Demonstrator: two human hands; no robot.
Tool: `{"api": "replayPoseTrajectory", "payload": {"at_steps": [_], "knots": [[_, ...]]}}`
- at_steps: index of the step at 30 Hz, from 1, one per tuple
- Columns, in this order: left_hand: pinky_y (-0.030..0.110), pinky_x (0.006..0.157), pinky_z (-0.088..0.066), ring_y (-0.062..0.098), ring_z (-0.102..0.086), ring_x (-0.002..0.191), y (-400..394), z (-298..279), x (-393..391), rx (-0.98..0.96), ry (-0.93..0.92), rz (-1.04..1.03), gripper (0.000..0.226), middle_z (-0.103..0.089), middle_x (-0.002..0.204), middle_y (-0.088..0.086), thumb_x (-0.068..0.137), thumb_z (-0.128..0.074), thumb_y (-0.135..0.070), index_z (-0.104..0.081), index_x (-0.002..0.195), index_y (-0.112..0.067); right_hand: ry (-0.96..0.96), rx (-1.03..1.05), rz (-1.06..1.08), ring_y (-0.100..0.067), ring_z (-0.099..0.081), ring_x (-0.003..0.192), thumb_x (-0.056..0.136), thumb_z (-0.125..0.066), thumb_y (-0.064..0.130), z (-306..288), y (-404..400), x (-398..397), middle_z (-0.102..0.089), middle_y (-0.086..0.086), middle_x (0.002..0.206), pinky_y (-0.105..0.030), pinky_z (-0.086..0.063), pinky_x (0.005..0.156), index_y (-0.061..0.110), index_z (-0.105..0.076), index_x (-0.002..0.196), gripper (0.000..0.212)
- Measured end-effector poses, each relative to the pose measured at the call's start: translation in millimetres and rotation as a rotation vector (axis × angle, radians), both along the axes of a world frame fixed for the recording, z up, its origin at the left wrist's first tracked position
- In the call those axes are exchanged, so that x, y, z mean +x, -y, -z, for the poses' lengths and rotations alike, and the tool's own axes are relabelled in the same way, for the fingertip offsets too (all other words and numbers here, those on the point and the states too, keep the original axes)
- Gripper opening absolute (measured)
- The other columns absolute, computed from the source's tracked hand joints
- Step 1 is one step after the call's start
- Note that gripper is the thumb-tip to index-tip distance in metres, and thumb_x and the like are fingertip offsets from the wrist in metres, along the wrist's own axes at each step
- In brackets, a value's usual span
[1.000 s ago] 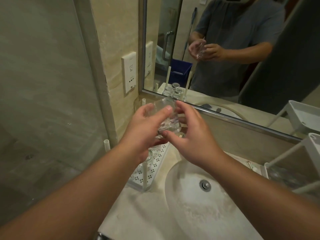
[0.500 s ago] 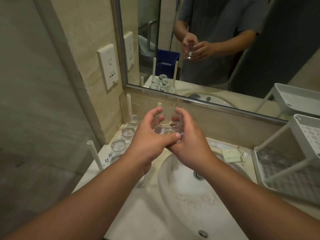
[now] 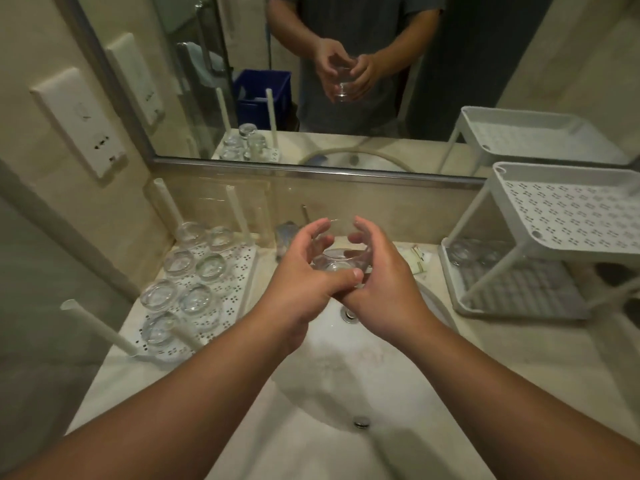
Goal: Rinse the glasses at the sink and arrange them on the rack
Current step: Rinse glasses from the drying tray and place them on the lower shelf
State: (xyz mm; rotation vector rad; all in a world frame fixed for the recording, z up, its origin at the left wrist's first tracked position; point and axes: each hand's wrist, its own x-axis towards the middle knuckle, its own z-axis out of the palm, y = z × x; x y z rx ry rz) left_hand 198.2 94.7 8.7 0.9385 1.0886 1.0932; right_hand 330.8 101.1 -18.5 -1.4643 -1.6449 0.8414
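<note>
A clear glass (image 3: 341, 259) is held upright over the back of the white sink basin (image 3: 346, 375). My left hand (image 3: 304, 275) curls round its left side and my right hand (image 3: 381, 275) round its right side, thumbs meeting at its near wall. Several clear glasses (image 3: 187, 282) stand on a white perforated rack tray (image 3: 239, 268) left of the basin. A white two-tier rack (image 3: 568, 216) stands at the right, with a few glasses (image 3: 478, 252) on its lower tier.
A mirror (image 3: 346, 74) fills the wall behind the sink and reflects a person holding the glass. A wall socket plate (image 3: 81, 121) sits at the left. The sink drain (image 3: 349, 313) lies under my hands, and small sachets (image 3: 420, 259) lie on the counter.
The view has tipped down and to the right. Both hands have brought the glass from over the left rack to above the basin, still holding it together.
</note>
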Motion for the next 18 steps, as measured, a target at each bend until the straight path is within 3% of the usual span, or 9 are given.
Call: {"api": "replayPoseTrajectory", "payload": {"at_steps": [4,8,13,16,18], "knots": [[0.044,0.101,-0.051,0.016,-0.060,0.120,-1,2,44,-0.076,0.007,0.109,0.078,-0.056,0.135,-0.004,0.059,-0.077,-0.006,-0.055,0.127,-0.038,0.000,-0.002,0.109,-0.004,-0.056,0.110,0.062,-0.082,0.037,15,13,47,-0.050,0.018,0.126,-0.029,-0.051,0.090,0.037,-0.037,0.141,0.091],[0.041,0.099,-0.052,0.017,-0.060,0.121,1,14,92,-0.116,-0.005,0.216,0.077,-0.054,0.138,-0.002,0.073,-0.078,0.009,-0.054,0.132,-0.034,-0.012,-0.024,0.212,0.004,-0.055,0.105,0.050,-0.076,0.052,27,27,95,-0.050,0.018,0.121,-0.011,-0.045,0.079,0.043,-0.038,0.136,0.094],[0.040,0.101,-0.051,0.016,-0.055,0.127,5,26,154,-0.149,-0.024,0.328,0.073,-0.053,0.138,-0.002,0.079,-0.076,0.007,-0.054,0.136,-0.034,-0.050,-0.054,0.329,0.005,-0.054,0.106,0.060,-0.084,0.034,45,44,157,-0.051,0.020,0.118,-0.030,-0.054,0.086,0.042,-0.041,0.134,0.086],[0.042,0.104,-0.050,0.017,-0.051,0.132,6,33,189,-0.161,-0.017,0.371,0.072,-0.052,0.138,-0.001,0.079,-0.076,0.005,-0.054,0.135,-0.033,-0.045,-0.063,0.382,0.005,-0.055,0.105,0.059,-0.085,0.036,52,51,192,-0.052,0.023,0.116,-0.024,-0.052,0.084,0.043,-0.042,0.133,0.086],[0.033,0.097,-0.053,0.012,-0.051,0.132,5,40,212,-0.155,-0.033,0.414,0.071,-0.052,0.138,-0.002,0.080,-0.076,0.004,-0.053,0.134,-0.036,-0.027,-0.074,0.411,0.005,-0.056,0.102,0.057,-0.084,0.042,56,56,215,-0.053,0.024,0.114,-0.016,-0.047,0.080,0.044,-0.042,0.133,0.087]]}}
